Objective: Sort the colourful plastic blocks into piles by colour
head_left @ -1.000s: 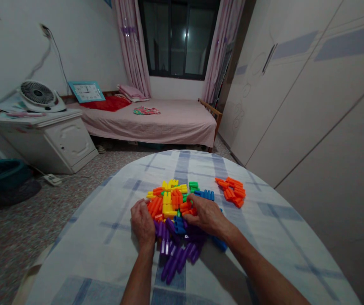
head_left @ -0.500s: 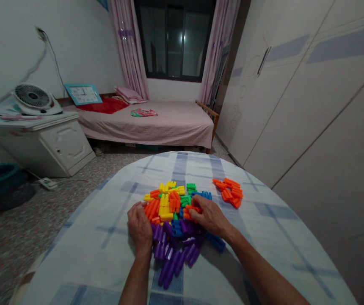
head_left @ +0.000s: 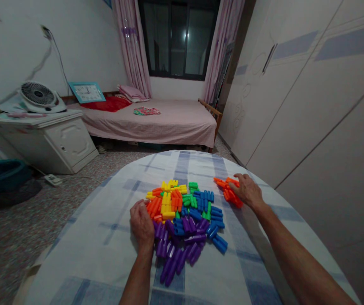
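Observation:
A pile of plastic toy building blocks lies on the table: orange blocks (head_left: 154, 207) and yellow blocks (head_left: 166, 202) at its left, green blocks (head_left: 189, 201) and blue blocks (head_left: 216, 217) at its right, purple blocks (head_left: 172, 258) at its near side. My left hand (head_left: 142, 223) rests against the pile's left edge, loosely curved, fingers touching orange blocks and gripping none that I can see. Over a separate orange heap (head_left: 230, 195) on the right is my right hand (head_left: 248, 191), thumb and fingers around an orange block (head_left: 232, 181) at the heap's top.
The round table's checked cloth (head_left: 112, 254) surrounds the blocks. Beyond stand a bed (head_left: 175, 123), a white cabinet (head_left: 70, 142) with a fan (head_left: 39, 94) on it, and a tall wardrobe (head_left: 321, 110) at the right.
My right hand has moved from the main pile, where it pinched an orange block, rightward to the orange heap. The left hand stays at the pile's edge. The view has shifted slightly.

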Action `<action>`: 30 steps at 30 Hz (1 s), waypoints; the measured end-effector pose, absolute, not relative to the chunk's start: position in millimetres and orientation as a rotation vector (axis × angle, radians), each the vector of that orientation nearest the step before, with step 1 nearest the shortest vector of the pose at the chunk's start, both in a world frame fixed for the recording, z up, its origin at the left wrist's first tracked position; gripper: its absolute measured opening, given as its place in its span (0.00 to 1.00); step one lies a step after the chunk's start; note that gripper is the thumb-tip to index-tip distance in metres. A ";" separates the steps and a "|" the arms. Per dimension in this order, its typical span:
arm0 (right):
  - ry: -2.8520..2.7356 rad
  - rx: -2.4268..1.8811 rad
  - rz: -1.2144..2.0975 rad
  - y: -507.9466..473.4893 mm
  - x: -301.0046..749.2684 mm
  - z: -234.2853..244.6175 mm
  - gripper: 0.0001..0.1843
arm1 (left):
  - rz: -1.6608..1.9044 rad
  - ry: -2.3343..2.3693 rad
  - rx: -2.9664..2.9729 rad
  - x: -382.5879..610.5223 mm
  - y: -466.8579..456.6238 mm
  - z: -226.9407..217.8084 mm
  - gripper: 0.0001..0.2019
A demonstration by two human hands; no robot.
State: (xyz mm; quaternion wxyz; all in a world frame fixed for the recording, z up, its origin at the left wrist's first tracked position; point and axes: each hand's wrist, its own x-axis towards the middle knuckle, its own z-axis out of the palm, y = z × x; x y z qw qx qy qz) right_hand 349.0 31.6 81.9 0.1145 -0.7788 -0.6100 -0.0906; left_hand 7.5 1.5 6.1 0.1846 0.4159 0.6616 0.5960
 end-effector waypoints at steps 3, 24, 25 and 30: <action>-1.840 -2.069 -0.176 27.5 323.4 78.5 0.20 | 1.680 1.865 1.192 7.0 1.9 4.2 0.19; -2.242 -1.348 0.447 21.3 189.8 65.4 0.21 | 1.684 1.861 1.192 7.8 1.9 4.9 0.19; -2.228 -1.356 0.435 20.2 190.6 65.0 0.19 | 1.677 1.867 1.194 7.5 2.0 4.7 0.20; -2.178 -1.377 0.422 18.7 188.4 60.9 0.14 | 1.669 1.870 1.211 5.9 3.1 3.6 0.20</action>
